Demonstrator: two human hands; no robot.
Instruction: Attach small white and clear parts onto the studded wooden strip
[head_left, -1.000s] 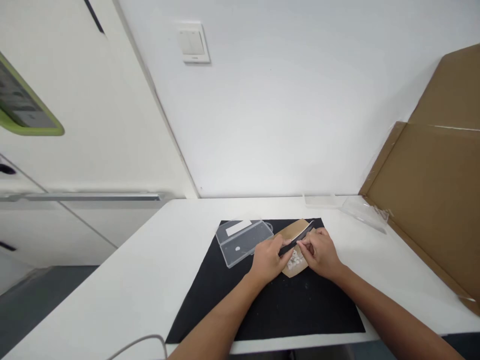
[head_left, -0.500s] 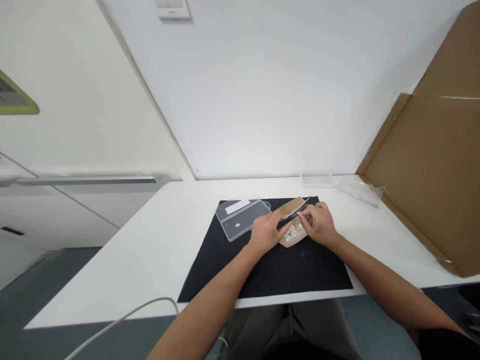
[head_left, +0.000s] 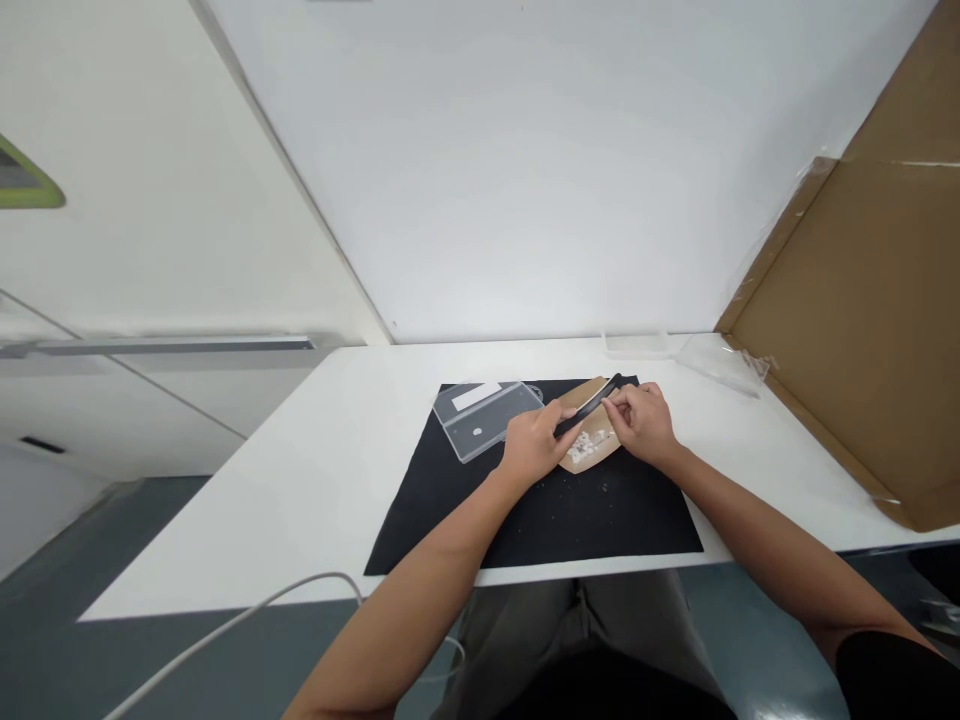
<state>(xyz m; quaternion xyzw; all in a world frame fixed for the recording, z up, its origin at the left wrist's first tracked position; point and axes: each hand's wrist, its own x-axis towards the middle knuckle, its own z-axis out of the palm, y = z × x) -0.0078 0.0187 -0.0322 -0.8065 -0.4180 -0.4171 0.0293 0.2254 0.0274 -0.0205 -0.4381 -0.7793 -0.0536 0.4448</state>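
Head view: your left hand (head_left: 532, 442), grip closed on near end of black strip (head_left: 587, 410); long axis slanting away rightward. Your right hand (head_left: 643, 424), nearer far end: fingertips bunched alongside, hold cannot be made out. Brown tray (head_left: 582, 393) beneath strip, white bits (head_left: 586, 446) inside.

Table (head_left: 225, 510): white, plain top
Black mat (head_left: 592, 525): flat, its near side close to the table's front edge, with pale specks (head_left: 604, 488)
Clear case (head_left: 495, 420): over the mat's far left corner
Brown tray (head_left: 581, 394): toward the mat's far edge, white bits (head_left: 589, 447) inside
Clear shallow tray (head_left: 637, 346): at the table's far edge
Clear plastic piece (head_left: 724, 367): near the far right corner
Cardboard (head_left: 862, 340): upright along the right edge
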